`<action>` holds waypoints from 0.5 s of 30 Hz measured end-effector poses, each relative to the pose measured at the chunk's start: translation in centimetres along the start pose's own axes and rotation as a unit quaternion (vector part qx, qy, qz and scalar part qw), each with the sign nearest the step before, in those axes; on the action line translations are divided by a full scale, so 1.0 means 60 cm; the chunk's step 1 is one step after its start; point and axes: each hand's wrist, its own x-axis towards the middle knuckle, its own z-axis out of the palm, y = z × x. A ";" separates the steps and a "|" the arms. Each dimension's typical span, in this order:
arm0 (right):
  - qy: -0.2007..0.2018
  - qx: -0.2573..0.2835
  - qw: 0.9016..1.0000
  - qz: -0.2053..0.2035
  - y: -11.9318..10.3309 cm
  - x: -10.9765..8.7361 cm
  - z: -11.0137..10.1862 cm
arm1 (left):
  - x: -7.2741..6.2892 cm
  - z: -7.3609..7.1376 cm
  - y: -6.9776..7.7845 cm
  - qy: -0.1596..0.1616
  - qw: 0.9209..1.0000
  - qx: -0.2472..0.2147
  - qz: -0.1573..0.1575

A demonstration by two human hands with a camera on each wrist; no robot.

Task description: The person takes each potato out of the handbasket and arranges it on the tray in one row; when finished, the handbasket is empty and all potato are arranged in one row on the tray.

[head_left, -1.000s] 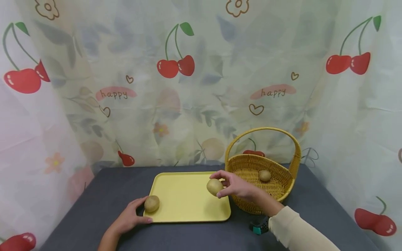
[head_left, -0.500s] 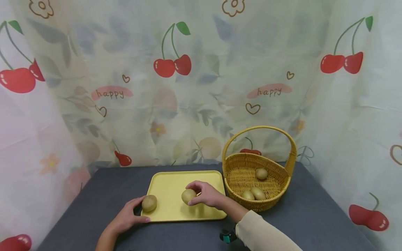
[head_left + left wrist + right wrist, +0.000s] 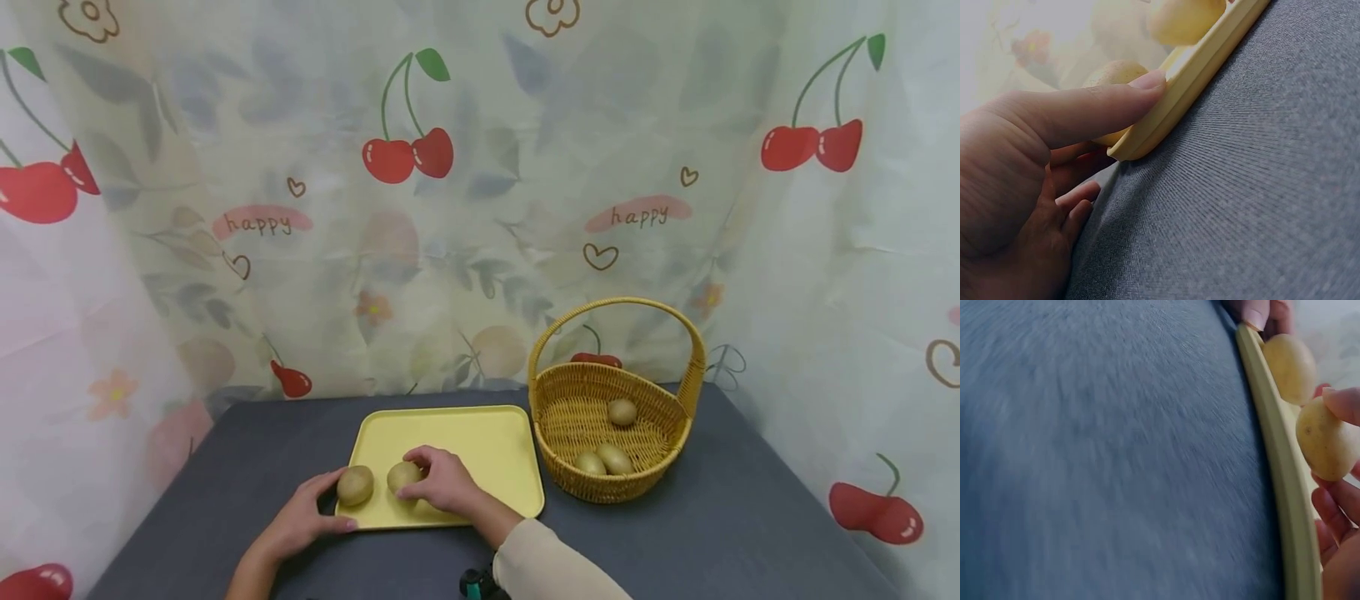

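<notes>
In the head view a yellow tray [image 3: 480,442] lies on the dark cloth. My left hand [image 3: 303,515] grips its near left corner, thumb along the front rim and fingers by the left side; the thumb [image 3: 1107,112] shows on the rim in the left wrist view. Just inside that corner rests a potato [image 3: 355,485]. A second potato [image 3: 403,478] is pinched between the thumb and fingers of my right hand [image 3: 446,482], low over the tray, a small gap to the right of the first. The right wrist view shows this held potato [image 3: 1325,439] close to the other one.
A wicker basket [image 3: 611,487] with a tall arched handle stands right of the tray, with three potatoes [image 3: 622,412] in it. A patterned curtain [image 3: 480,250] encloses the back and sides. A dark strap with a teal patch [image 3: 472,588] shows near the right wrist.
My right hand has carried its potato leftward from the tray's right side, by the basket, to beside the first potato. The left hand has stayed at the tray corner.
</notes>
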 end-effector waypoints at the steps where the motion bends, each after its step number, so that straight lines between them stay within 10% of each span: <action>1: 0.005 -0.003 1.000 -0.003 -0.001 0.001 0.006 | 0.000 0.000 0.000 0.000 1.000 0.000 0.003; 15: 0.023 -0.100 0.995 -0.014 -0.011 0.003 0.035 | -0.001 0.001 0.003 0.000 1.000 0.002 -0.005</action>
